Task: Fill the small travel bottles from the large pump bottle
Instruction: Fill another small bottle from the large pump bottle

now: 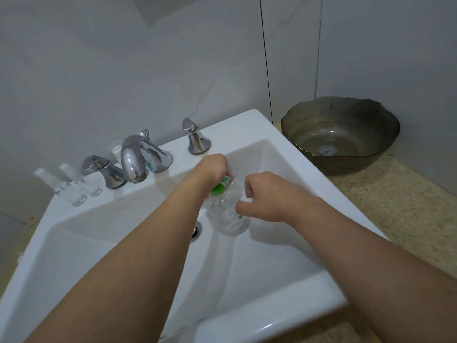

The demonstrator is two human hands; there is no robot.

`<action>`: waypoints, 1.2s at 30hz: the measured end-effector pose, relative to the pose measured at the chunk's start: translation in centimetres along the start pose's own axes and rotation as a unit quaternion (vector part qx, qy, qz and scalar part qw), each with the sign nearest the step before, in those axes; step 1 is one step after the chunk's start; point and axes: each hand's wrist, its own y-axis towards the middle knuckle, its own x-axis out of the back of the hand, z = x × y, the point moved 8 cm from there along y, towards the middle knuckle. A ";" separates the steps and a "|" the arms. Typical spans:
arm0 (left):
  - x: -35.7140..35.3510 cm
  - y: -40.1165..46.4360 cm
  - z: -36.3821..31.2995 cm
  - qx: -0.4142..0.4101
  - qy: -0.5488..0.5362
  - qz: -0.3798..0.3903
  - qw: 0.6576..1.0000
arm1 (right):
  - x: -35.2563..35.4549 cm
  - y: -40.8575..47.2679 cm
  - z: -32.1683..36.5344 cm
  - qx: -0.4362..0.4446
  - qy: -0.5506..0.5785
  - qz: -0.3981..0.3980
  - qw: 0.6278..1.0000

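Note:
A large clear bottle (226,214) with a green top (218,188) stands in the white sink (247,268), near the drain. My left hand (211,167) grips the green top from above. My right hand (267,194) curls round the bottle's shoulder and steadies it. Two small clear travel bottles (71,191) stand on the sink ledge at the far left, blurred, apart from both hands. Another small clear bottle (114,148) stands behind the faucet.
A chrome faucet (133,159) with two handles (195,137) lines the sink's back ledge. A dark glass bowl (341,134) sits on the speckled counter (395,206) to the right. Grey wall tiles rise behind.

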 end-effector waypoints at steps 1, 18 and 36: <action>0.0 0.0 0.1 -0.001 0.014 -0.011 1.000 | 0.0 0.0 0.0 0.000 0.000 0.000 1.000; 1.3 -0.7 0.4 0.062 -0.044 -0.020 0.997 | 1.2 -0.5 0.9 0.021 0.021 -0.031 0.999; -0.1 0.7 1.2 0.024 -0.008 -0.018 1.000 | 0.1 -0.2 0.3 0.001 0.009 0.008 1.000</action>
